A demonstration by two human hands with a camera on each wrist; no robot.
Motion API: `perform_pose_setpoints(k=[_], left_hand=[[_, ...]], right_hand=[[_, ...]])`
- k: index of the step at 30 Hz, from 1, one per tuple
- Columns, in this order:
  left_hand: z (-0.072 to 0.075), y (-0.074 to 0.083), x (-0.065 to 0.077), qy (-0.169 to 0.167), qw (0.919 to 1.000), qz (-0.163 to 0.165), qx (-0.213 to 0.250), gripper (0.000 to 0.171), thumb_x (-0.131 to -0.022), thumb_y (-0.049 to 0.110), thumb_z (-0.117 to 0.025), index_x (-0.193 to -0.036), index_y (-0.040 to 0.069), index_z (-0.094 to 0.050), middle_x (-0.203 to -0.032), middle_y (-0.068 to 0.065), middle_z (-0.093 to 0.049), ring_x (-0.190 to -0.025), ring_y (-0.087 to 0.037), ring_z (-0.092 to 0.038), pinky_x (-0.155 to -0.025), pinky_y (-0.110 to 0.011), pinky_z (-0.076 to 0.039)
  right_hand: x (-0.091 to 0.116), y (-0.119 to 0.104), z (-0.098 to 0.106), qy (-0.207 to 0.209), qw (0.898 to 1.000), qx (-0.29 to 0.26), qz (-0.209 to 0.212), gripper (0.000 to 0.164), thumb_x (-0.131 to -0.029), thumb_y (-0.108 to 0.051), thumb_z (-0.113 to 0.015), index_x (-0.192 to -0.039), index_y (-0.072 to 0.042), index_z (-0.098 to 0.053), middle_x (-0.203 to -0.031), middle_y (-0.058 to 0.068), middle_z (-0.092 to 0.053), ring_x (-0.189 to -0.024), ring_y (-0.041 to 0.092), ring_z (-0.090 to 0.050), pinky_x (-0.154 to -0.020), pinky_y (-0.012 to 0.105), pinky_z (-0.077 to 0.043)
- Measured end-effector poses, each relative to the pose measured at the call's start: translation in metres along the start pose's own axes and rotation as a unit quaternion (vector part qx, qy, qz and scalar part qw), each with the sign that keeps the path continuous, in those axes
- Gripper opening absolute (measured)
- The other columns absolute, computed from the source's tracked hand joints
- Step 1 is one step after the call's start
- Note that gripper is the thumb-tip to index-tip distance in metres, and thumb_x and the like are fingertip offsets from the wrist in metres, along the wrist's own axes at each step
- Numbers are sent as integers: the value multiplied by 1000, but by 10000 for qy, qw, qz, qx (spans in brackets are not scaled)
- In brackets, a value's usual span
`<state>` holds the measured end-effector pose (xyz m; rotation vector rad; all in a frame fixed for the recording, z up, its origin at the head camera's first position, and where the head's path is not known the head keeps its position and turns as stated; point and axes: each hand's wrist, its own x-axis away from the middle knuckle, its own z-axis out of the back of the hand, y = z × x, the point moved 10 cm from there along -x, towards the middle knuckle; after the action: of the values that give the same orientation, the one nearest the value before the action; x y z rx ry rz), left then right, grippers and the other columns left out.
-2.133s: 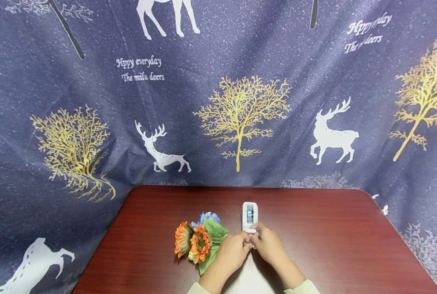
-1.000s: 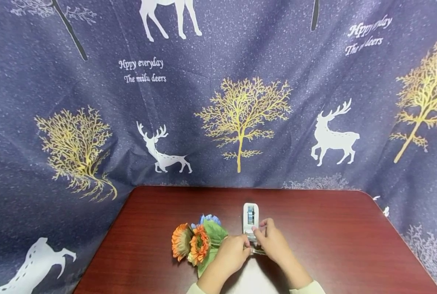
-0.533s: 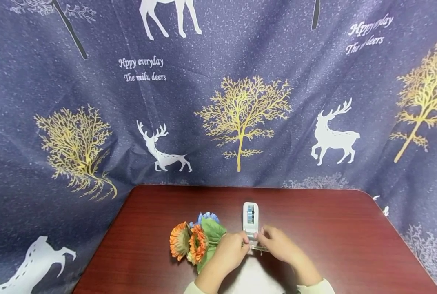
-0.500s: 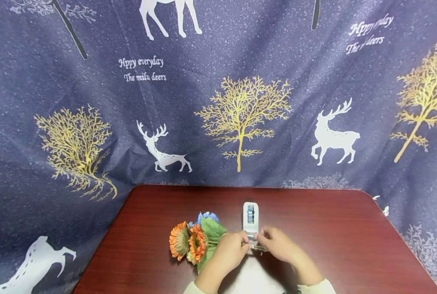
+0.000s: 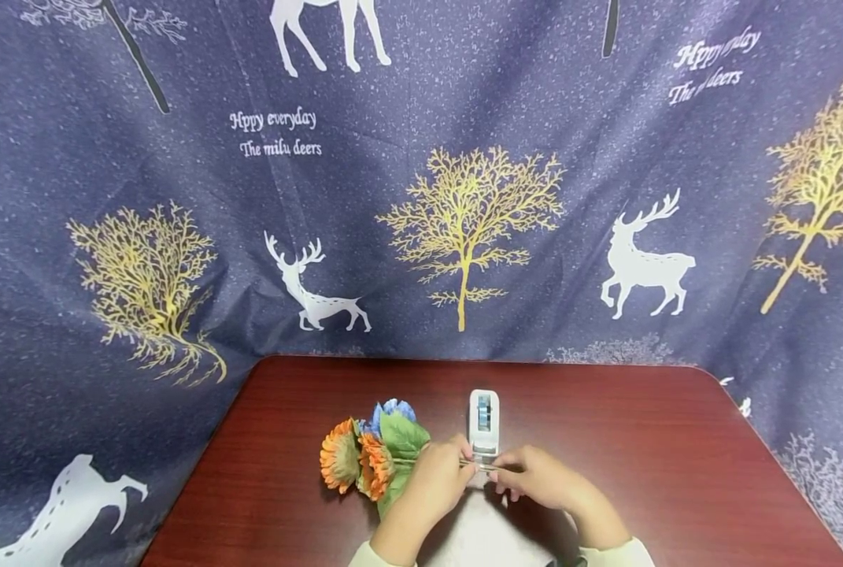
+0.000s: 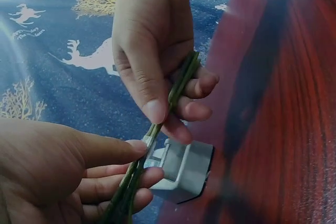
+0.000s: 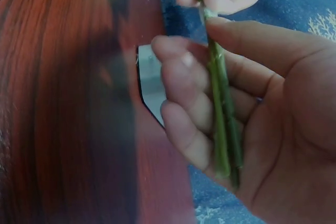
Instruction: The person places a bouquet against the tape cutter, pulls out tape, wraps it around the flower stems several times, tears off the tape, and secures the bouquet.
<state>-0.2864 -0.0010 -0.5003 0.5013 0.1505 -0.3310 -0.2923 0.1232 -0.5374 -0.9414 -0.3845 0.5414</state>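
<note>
My left hand (image 5: 431, 476) pinches the green stems (image 6: 128, 179) of an artificial flower bouquet (image 5: 375, 468) between thumb and fingers. Its orange and blue heads and green leaves point left. Close beside it, my right hand (image 5: 545, 479) holds the stems' lower ends, thumb on top and fingers curled beneath. A strip of clear tape (image 6: 148, 141) lies on the stems by the left thumb in the left wrist view. Just beyond the hands stands a white tape dispenser (image 5: 484, 439) with a bluish roll (image 5: 484, 413); neither hand grips it.
A dark red wooden table (image 5: 626, 441) lies under everything. Below the hands is a pale white patch (image 5: 474, 535) on its surface. A blue cloth (image 5: 393, 197) printed with deer and trees hangs behind the far edge.
My right hand has come away from the dispenser's front and down to the stem ends. The bouquet has shifted slightly left and turned, its heads tilting over. The dispenser has stayed put.
</note>
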Motion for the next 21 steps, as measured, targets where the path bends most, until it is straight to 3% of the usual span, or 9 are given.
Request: perform_pose_setpoints(k=[4,9,14,17,21], left_hand=[[5,0,0,25,10000,44,64,19,-85,25,-79,-88,20,-61,-77,3,-70,-74,-16,-61,-69,-30,-50],[16,3,-1,362,9993,-34,113,20,-83,24,-81,-88,19,-62,-81,3,-72,-77,-15,-63,-71,-30,-52],[26,9,-3,798,9963,-316,80,24,-80,20,-83,-94,14,-64,-91,1,-76,-96,-23,-71,-98,-40,-54],[35,15,-3,1179,9909,-625,184,24,-80,15,-82,-98,12,-66,-100,-1,-76,-104,-22,-71,-110,-42,-47],[53,21,2,1957,9737,-918,718,19,-80,9,-80,-96,13,-70,-107,0,-71,-102,-17,-68,-98,-34,-53]], right_hand=[[1,0,0,-47,9999,-105,68,21,-100,-20,-61,-103,-3,-74,-80,11,-74,-60,9,-63,-57,31,-56],[1,-4,4,145,9998,34,129,23,-101,-26,-59,-102,-7,-73,-77,6,-72,-57,4,-56,-54,28,-52],[1,-15,12,611,9955,425,593,21,-101,-25,-60,-103,-10,-74,-73,-4,-69,-68,2,-61,-70,24,-51],[1,-20,16,847,9924,529,716,19,-101,-23,-59,-101,-11,-73,-73,-6,-68,-72,2,-61,-73,24,-51],[0,-19,21,1193,9899,508,571,18,-101,-23,-59,-102,-11,-72,-75,-6,-67,-72,3,-61,-72,24,-50]])
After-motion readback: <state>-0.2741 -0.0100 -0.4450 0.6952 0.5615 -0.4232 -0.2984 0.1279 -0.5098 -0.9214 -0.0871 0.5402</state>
